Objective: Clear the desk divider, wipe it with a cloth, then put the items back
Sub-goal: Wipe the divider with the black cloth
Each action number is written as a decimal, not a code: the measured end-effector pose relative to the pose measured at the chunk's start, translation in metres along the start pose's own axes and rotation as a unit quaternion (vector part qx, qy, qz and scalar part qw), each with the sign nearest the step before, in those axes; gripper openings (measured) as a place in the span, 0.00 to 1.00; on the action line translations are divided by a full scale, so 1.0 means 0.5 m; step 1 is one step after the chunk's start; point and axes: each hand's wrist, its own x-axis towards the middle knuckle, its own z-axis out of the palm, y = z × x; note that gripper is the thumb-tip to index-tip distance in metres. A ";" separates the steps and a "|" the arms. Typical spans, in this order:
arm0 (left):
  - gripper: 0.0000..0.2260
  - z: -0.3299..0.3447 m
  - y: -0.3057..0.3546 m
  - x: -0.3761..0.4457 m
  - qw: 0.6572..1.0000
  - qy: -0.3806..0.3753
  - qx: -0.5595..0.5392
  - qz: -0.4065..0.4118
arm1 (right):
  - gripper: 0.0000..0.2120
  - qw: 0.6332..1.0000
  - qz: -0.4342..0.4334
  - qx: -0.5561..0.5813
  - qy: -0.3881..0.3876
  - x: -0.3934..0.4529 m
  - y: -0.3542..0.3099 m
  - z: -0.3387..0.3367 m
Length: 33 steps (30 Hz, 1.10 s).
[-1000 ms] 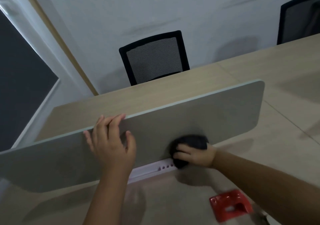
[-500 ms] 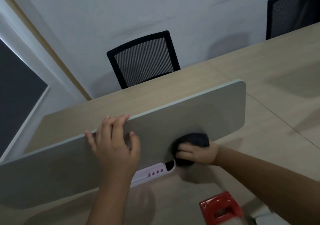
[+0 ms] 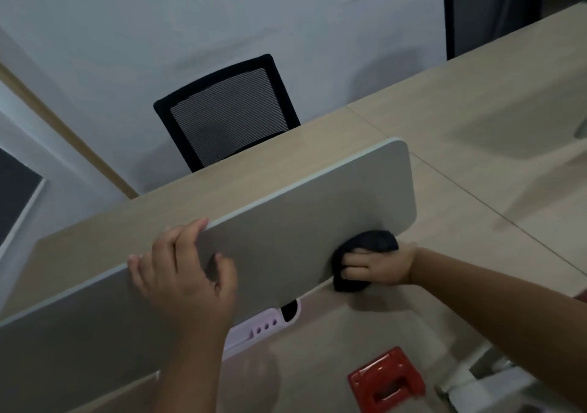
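Head view: the grey divider [image 3: 301, 222] crosses mid-frame on the wooden surface [image 3: 476, 120]. The left hand [image 3: 184, 279] grips its top edge at centre left; the right hand [image 3: 378, 266], centre right, clutches a black cloth [image 3: 371, 244] against its lower face.

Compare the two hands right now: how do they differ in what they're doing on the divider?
The left hand hooks its fingers over the divider's top edge, thumb on the near face, holding nothing loose. The right hand sits lower, at the bottom edge, closed around the dark cloth and pressing it against the panel. The left hand is nearer the middle; the right is nearer the rounded end. Both are on the divider's near side.
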 end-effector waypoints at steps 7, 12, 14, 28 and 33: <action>0.19 0.014 -0.001 -0.003 0.999 0.034 0.013 0.031 | 0.07 0.828 0.402 -0.034 0.389 0.112 0.129 -0.209; 0.20 0.012 0.001 -0.004 0.999 0.027 0.018 0.035 | 0.09 0.734 0.514 -0.013 0.445 0.095 0.092 -0.145; 0.20 0.008 0.001 -0.004 0.999 0.010 0.020 0.034 | 0.09 0.685 0.562 0.000 0.463 0.085 0.078 -0.122; 0.21 -0.002 0.019 -0.004 0.999 -0.026 -0.018 -0.017 | 0.09 0.097 0.766 0.456 0.442 0.266 -0.139 -0.087; 0.22 -0.045 0.019 -0.018 0.989 -0.092 -0.115 -0.007 | 0.20 0.139 0.688 0.529 0.478 0.324 -0.136 -0.194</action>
